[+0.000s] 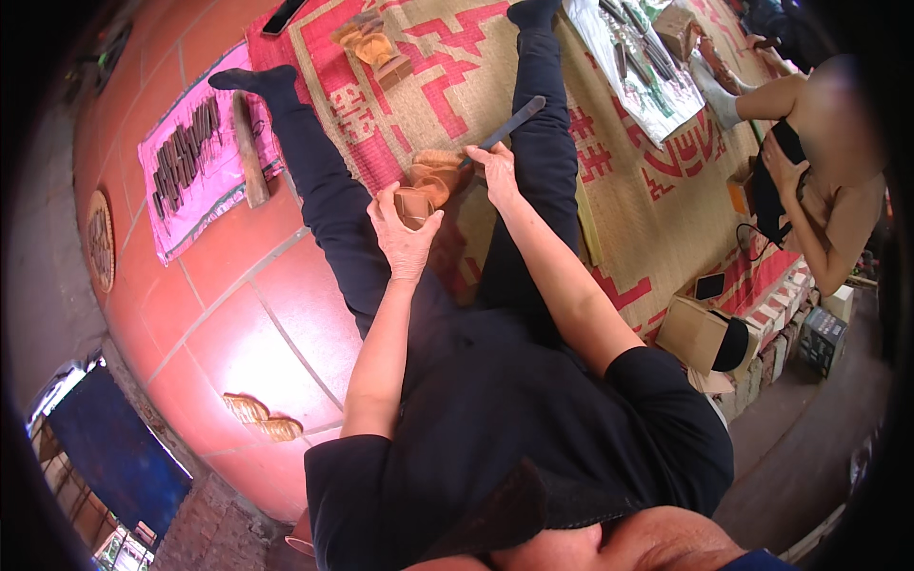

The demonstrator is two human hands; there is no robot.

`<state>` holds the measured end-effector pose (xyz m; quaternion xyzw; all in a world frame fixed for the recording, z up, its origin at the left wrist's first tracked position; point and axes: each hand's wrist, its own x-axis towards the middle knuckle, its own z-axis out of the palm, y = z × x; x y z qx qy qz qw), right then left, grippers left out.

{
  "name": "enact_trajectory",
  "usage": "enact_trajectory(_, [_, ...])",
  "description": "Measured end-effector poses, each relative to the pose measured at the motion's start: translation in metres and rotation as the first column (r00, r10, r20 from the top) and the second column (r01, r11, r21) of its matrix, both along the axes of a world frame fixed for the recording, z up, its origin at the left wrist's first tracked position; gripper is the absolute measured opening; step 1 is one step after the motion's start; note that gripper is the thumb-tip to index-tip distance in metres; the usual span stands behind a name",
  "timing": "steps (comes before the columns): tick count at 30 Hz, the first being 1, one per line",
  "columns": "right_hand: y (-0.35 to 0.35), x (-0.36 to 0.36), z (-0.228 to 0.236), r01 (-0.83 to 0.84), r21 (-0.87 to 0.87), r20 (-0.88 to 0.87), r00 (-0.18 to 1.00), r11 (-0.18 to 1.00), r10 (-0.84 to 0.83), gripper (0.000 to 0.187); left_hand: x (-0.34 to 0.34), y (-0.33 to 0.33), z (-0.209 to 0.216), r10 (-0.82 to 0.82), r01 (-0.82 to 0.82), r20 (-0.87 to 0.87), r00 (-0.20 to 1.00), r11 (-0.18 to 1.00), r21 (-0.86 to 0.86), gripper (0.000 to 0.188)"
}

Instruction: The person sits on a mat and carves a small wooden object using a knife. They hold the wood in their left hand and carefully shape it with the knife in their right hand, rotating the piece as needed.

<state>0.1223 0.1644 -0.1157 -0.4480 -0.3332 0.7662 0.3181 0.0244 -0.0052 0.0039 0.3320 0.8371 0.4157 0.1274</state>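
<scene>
My left hand (405, 233) is closed round the square base of a carved wooden figure (438, 173), which lies tilted between my legs over the mat. In my right hand (498, 176) is a long, flat, blue-grey hand tool (519, 122), gripped near its lower end. That end meets the right side of the carving, and the rest sticks out up and to the right. The exact kind of tool is too small to make out. Farther off, a second carved wooden figure (373, 49) lies on the red and straw-coloured woven mat (447, 105).
Left, a pink cloth (164, 243) bears several slim tools, beside a wooden bar (249, 157). Several more tools lie on white plastic (666, 119). Another person (828, 181) sits at the right, near a cardboard box (687, 328). Two tan pieces (262, 417) lie on the tiles.
</scene>
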Motion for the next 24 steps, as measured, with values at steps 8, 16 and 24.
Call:
enact_trajectory(8, [-0.005,-0.010,0.028,0.008,-0.009,0.073,0.997,1.000,-0.007,0.012,-0.004,-0.002,-0.006,0.068,-0.069,0.039,0.997,0.997,0.021,0.078])
enact_trajectory(16, [0.002,-0.014,0.023,0.084,0.088,0.002,0.996,0.993,-0.084,0.017,0.004,0.012,0.003,0.042,-0.042,-0.004,0.999,0.999,-0.032,0.077])
enact_trajectory(24, [0.002,-0.014,0.027,-0.092,0.082,0.134,0.988,0.992,0.080,0.016,0.009,0.022,0.008,0.027,-0.032,-0.052,0.998,0.995,-0.095,0.077])
